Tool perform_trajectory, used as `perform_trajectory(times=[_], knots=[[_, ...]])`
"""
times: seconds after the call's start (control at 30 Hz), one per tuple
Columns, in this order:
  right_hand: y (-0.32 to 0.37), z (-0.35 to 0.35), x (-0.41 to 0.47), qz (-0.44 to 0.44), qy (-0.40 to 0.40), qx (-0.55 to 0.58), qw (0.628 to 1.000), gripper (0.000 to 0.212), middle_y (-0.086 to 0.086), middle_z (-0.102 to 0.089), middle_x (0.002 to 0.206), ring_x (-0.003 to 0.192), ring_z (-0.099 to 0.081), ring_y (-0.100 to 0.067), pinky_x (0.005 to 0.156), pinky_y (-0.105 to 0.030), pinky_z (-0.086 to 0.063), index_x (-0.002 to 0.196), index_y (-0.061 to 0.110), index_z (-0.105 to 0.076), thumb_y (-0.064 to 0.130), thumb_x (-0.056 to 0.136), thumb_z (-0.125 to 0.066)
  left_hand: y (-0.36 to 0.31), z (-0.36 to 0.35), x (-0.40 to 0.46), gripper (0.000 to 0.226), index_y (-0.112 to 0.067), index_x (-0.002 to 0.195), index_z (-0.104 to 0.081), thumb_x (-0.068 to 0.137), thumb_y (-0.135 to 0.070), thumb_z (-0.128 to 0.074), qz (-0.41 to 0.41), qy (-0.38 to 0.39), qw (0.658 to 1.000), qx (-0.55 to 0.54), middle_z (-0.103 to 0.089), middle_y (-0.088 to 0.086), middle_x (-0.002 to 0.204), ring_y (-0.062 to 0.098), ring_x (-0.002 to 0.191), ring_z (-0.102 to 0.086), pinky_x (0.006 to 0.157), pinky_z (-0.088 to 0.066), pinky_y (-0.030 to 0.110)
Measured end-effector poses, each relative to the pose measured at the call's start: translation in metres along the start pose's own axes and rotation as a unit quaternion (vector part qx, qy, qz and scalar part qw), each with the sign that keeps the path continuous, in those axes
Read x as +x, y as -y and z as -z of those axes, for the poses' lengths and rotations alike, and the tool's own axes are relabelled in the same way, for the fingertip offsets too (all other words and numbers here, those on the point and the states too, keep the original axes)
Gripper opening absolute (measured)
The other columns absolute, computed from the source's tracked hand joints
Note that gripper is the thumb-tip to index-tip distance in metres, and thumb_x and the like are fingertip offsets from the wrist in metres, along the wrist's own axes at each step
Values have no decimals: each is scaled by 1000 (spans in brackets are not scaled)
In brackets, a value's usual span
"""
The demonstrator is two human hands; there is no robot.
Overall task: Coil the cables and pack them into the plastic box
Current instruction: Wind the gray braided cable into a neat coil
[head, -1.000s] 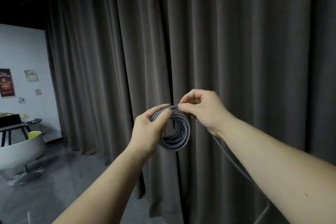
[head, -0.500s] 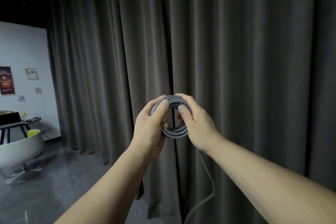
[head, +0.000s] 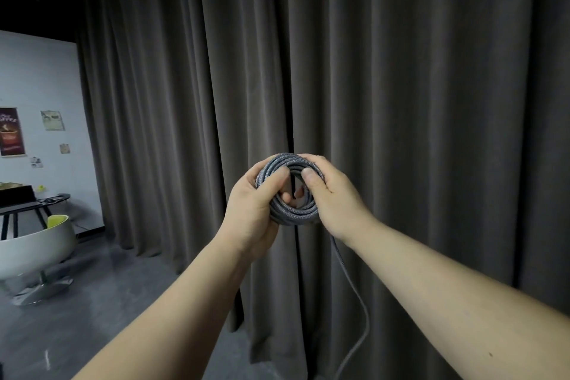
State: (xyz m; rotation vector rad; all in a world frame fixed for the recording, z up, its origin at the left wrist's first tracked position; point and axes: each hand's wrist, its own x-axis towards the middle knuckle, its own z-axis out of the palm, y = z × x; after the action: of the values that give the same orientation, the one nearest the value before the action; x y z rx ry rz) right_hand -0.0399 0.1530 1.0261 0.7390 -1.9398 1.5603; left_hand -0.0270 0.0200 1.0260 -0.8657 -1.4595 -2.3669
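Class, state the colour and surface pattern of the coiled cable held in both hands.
Grey, with a fine braided weave of lighter flecks; the cable shows best in the head view.

Quick count: one grey braided cable [head: 293, 213], coiled, held by two bare hands, the left hand [head: 251, 210] and the right hand [head: 334, 197]. One dark pleated curtain [head: 401, 86], one white round chair [head: 34, 248], one black table [head: 27, 205], four wall posters [head: 10, 131].

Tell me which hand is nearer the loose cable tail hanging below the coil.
Right. The right hand grips the coil directly above where the tail drops; the left hand holds the coil's far side.
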Motion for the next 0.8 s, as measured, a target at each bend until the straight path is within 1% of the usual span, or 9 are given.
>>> perform_trajectory(times=[0.07,0.17,0.23,0.3,0.37,0.47,0.57,0.7,0.8], knots=[[-1,-1,-3,-9,-1,-10,1000,23,-8,-64,88,70,-58,-8,51,-13,-48,117,29,-56,21,100,-43,2,-1,2,25,-5,110,-60,91,-21,-61,8,-37,999,2,-50,-6,54,6,45,-43,51,-42,22],[-2,-3,-5,-20,-9,-48,999,17,-1,-65,88,70,-59,-7,50,-12,-46,114,30,-53,27,99,-45,5,-4,5,21,-9,96,-65,94,-28,-56,2,-96,995,17,-39,-3,48,9,40,-37,48,-34,23],[-3,-2,-6,-42,-2,-76,996,16,-3,-66,90,68,-63,-12,49,-20,-52,113,29,-50,34,98,-46,8,-4,6,20,-9,92,-65,96,-27,-56,-7,-123,992,31,-37,-2,47,10,39,-35,47,-34,23],[-7,2,-10,-79,33,-90,992,23,-5,-64,88,54,-61,-9,45,-29,-51,114,26,-44,41,97,-47,9,1,10,19,-8,98,-67,96,-24,-57,-22,-158,986,43,-39,-2,47,11,39,-36,47,-34,24],[-15,10,-17,-111,81,-119,983,25,-5,-64,84,50,-55,-9,52,-30,-48,115,25,-40,36,96,-49,6,9,16,16,-10,98,-69,95,-23,-59,-36,-206,977,51,-42,-2,46,11,39,-38,50,-33,25],[-32,22,-30,-119,73,-197,970,19,-4,-61,75,64,-52,-15,71,-40,-48,103,24,-46,12,88,-51,-2,23,22,14,-13,96,-70,93,-24,-62,-45,-267,961,61,-43,-2,47,10,40,-39,47,-34,22],[-37,28,-37,-88,37,-290,952,14,4,-62,81,74,-58,-18,71,-41,-51,97,27,-54,15,90,-50,-4,33,24,13,-15,96,-70,91,-25,-64,-47,-307,947,77,-45,-2,50,9,41,-41,44,-36,19],[-11,15,-28,17,163,-427,889,26,5,-59,106,101,-57,-21,82,-28,-44,109,27,-63,18,92,-46,3,37,24,7,-23,92,-70,88,-26,-65,-69,-318,930,170,-57,-8,56,6,45,-49,52,-42,22],[17,0,-16,66,247,-419,871,35,4,-59,115,111,-54,-19,94,-28,-42,116,25,-66,15,90,-44,11,35,21,11,-24,95,-69,87,-31,-67,-74,-300,925,220,-68,-3,84,3,65,-63,57,-50,18]])
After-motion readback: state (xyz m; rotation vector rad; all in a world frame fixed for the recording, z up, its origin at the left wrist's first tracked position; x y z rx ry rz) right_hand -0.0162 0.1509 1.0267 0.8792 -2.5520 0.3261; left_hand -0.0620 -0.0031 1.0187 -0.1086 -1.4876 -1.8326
